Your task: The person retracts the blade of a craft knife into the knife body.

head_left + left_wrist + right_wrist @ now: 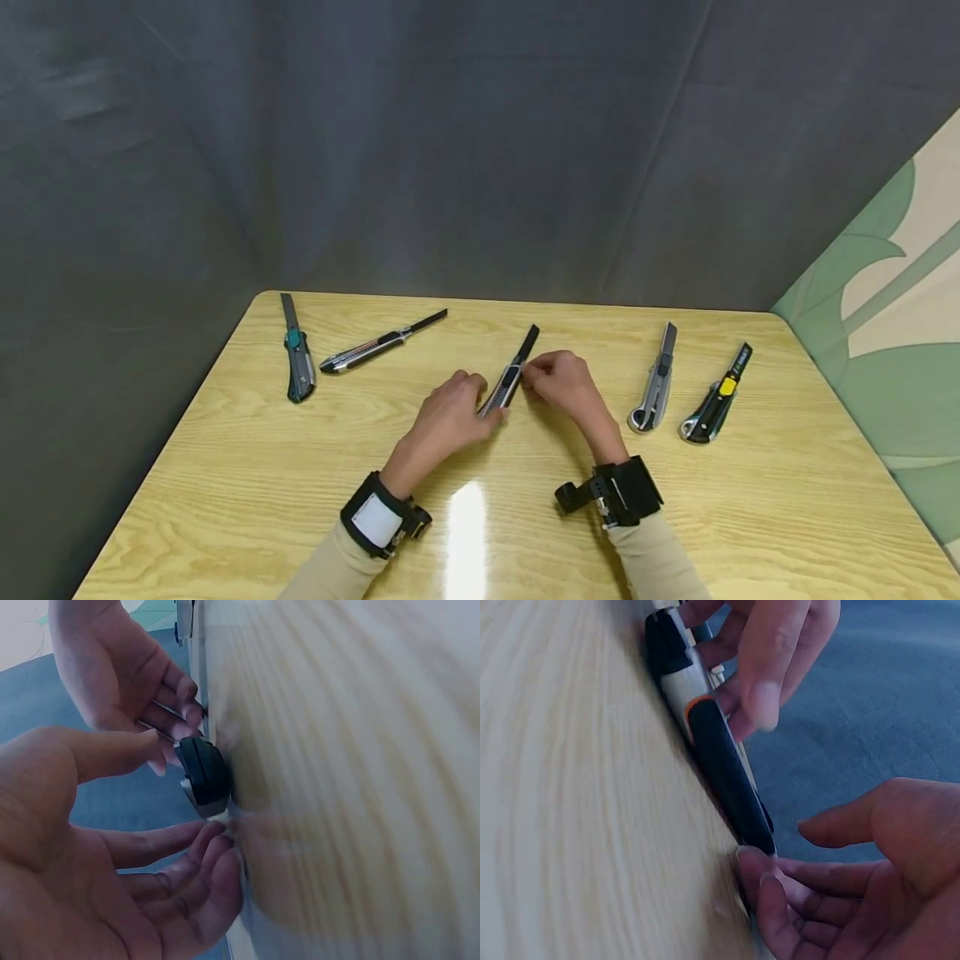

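A silver and black utility knife lies slantwise on the table between both hands, its black blade pointing away. My left hand is at its near end. In the left wrist view, the fingers lie beside the knife's dark butt, the thumb held apart. On the other side, my right hand reaches in near the blade end. The right wrist view shows its fingertips right at the front of the knife's handle, with its thumb raised away from it.
To the left on the wooden table lie a teal and grey utility knife and a slim silver one. On the right are a grey utility knife and a black one with a yellow slider. A dark curtain hangs behind.
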`<control>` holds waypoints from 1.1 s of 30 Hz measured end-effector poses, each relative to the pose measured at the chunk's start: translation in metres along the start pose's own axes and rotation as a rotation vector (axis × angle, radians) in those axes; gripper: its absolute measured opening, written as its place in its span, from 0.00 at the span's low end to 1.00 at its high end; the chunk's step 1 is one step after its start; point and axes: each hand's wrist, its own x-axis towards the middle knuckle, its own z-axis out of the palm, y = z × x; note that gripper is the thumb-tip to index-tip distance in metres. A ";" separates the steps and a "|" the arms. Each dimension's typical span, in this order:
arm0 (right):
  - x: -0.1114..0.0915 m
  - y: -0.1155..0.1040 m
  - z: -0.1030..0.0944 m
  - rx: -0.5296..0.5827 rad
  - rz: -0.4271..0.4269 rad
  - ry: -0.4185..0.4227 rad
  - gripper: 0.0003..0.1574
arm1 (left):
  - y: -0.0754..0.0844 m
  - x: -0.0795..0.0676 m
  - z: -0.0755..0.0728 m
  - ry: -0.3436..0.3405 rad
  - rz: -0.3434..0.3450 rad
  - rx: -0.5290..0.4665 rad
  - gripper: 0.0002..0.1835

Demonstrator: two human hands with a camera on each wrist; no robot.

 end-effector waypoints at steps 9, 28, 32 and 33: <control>0.003 -0.003 0.013 -0.048 0.055 0.039 0.15 | 0.009 0.002 0.009 -0.037 0.011 0.121 0.25; 0.004 -0.010 0.012 0.607 0.040 -0.081 0.18 | 0.011 0.004 0.004 0.071 0.036 0.046 0.27; 0.002 -0.013 0.009 0.662 -0.001 -0.066 0.19 | 0.012 0.005 0.005 0.102 0.045 0.030 0.27; 0.001 -0.013 0.008 0.675 -0.015 -0.063 0.19 | 0.012 0.005 0.005 0.108 0.044 0.029 0.27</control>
